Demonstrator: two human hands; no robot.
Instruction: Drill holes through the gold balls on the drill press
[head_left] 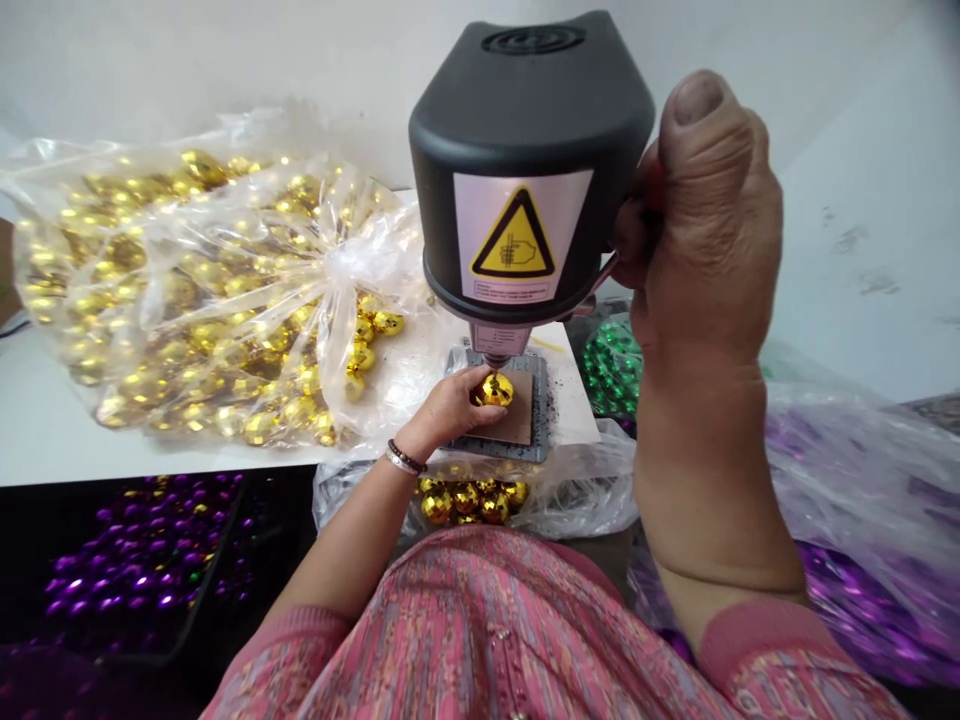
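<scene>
My left hand (465, 398) pinches a gold faceted ball (496, 390) between thumb and fingers. The ball sits on a brown board (517, 415) on the grey base (540, 440) of a bench drill press. Its black head (525, 110) carries a yellow warning label, and the drill's tip comes down right at the top of the ball; whether it has entered cannot be made out. High on the right, my right hand (709, 210) is closed around the drill press lever (602, 275), most of which is hidden behind the fingers and the drill head.
To the left, a large clear plastic bag (202, 290) full of gold balls lies on the white table (45, 440). Below the table's front edge is an open bag of gold balls (465, 500). Purple balls (150, 550) lie lower left, green ones (611, 370) and bagged purple ones (862, 600) at right.
</scene>
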